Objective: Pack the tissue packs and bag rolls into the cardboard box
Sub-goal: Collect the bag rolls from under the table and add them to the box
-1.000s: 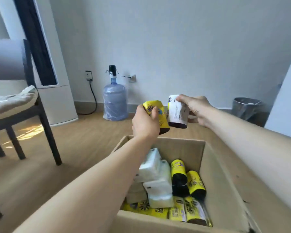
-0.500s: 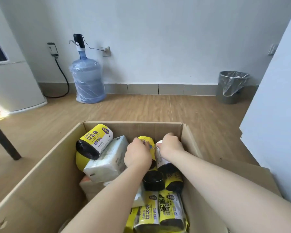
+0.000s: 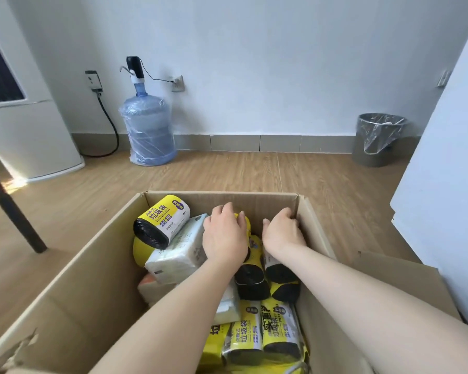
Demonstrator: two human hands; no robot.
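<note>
An open cardboard box [image 3: 219, 195] stands on the wooden floor, with both my hands reaching into its far end. My left hand [image 3: 224, 234] lies curled over a yellow bag roll [image 3: 246, 220]. My right hand [image 3: 283, 233] grips a white-labelled bag roll [image 3: 271, 261] near the far right corner. Another yellow bag roll [image 3: 161, 221] rests on a white tissue pack [image 3: 177, 251] at the left. Black-ended rolls [image 3: 251, 280] lie below my hands. Several more yellow rolls [image 3: 278, 329] fill the near end. A second tissue pack [image 3: 229, 305] is partly hidden by my left arm.
A blue water bottle [image 3: 147, 130] with a pump stands by the far wall. A lined waste bin [image 3: 377, 139] sits at the far right. A white appliance [image 3: 25, 130] and a dark chair leg [image 3: 11, 211] are at the left. A white panel [image 3: 449, 184] stands to the box's right.
Both hands came down from above the box into it, each with a bag roll. In the last half second they spread apart, the right hand moving toward the far right corner.
</note>
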